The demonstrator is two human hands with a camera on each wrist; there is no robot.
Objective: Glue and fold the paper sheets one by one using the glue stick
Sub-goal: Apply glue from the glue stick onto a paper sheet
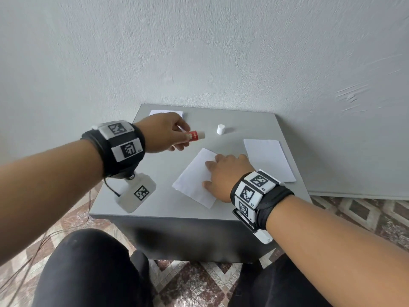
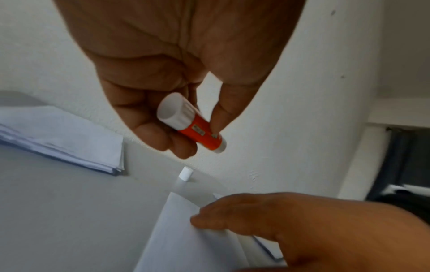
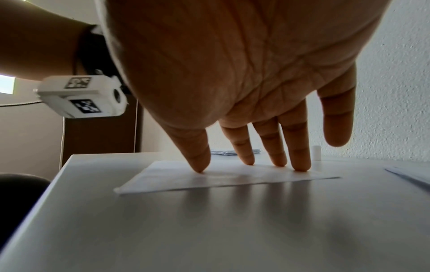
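You're pinching uncapped glue stick (image 2: 193, 127) in left hand (image 1: 163, 134) above desk (image 1: 168, 202); right hand (image 1: 228, 176) fingers (image 3: 300, 156) straight, pressing thin, floppy, seemingly folded sheet (image 1: 194, 180) flat; keep holding barrel midway

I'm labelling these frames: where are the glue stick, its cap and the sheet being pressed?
glue stick (image 1: 196, 135), head view, red label
cap (image 1: 220, 129), head view, side wall
sheet (image 1: 192, 178), head view, bare left half
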